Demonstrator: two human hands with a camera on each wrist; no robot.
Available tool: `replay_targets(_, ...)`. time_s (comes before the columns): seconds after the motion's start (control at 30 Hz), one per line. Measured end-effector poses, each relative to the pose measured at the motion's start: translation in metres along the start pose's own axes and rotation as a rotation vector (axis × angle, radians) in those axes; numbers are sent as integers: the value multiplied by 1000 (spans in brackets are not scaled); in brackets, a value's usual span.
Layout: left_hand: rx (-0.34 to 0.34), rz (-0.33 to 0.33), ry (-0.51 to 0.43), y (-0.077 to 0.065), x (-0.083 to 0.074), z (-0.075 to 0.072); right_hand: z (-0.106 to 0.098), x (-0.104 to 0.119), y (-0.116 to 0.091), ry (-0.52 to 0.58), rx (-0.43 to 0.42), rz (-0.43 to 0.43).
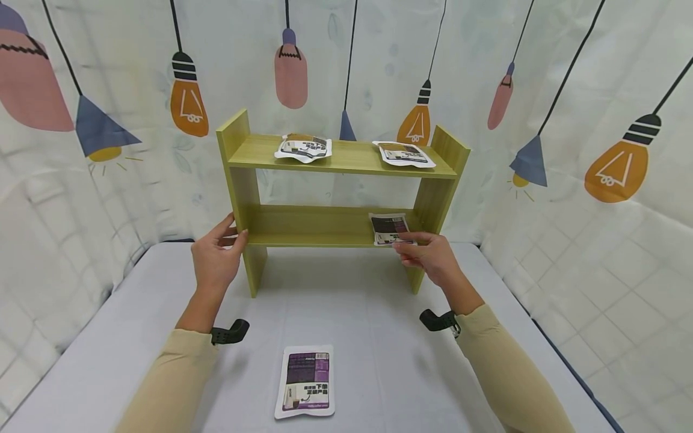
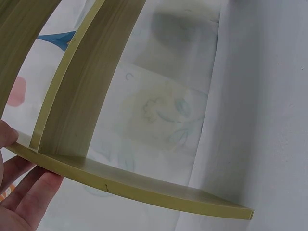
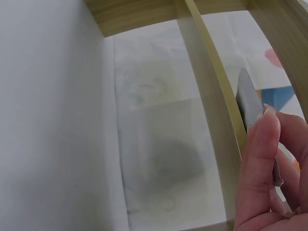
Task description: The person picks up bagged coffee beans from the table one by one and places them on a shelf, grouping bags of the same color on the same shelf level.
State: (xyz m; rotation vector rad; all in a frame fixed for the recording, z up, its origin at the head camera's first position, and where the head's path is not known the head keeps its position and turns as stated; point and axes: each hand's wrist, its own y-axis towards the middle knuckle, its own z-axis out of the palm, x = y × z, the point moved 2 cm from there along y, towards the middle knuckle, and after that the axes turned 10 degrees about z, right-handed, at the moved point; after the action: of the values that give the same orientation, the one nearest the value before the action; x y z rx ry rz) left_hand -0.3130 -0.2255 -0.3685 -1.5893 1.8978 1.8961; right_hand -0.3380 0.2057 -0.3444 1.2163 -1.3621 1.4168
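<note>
A two-tier yellow-green wooden shelf (image 1: 314, 227) stands on the table. My left hand (image 1: 218, 257) grips its left side panel, thumb at the front edge and fingers around the outer face; the left wrist view shows the fingers (image 2: 41, 195) against that panel. On the right of the lower board lies a purple-and-white pouch (image 1: 387, 224). My right hand (image 1: 433, 257) pinches its near corner between thumb and fingers. Seen edge-on in the right wrist view, the pouch (image 3: 248, 96) sits close to the board; part of it is hidden by the hand.
Two white-edged pouches lie on the top board, one pouch (image 1: 304, 148) left and one pouch (image 1: 403, 154) right. Another purple-and-white pouch (image 1: 306, 382) lies on the white-covered table (image 1: 373, 361) near the front. A patterned curtain (image 1: 357, 72) hangs behind.
</note>
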Motion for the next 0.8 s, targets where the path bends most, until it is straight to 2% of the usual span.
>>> replay_targets(0.33,-9,15,0,1,-1,0,1,2,-2,23,9,9)
replay_targets(0.6,-3,8,0,1,-3,0,-2,2,-1,-14,57,5)
replay_targets(0.8,-6,11,4,0,-1,1,-1,3,0,-29,21,-7)
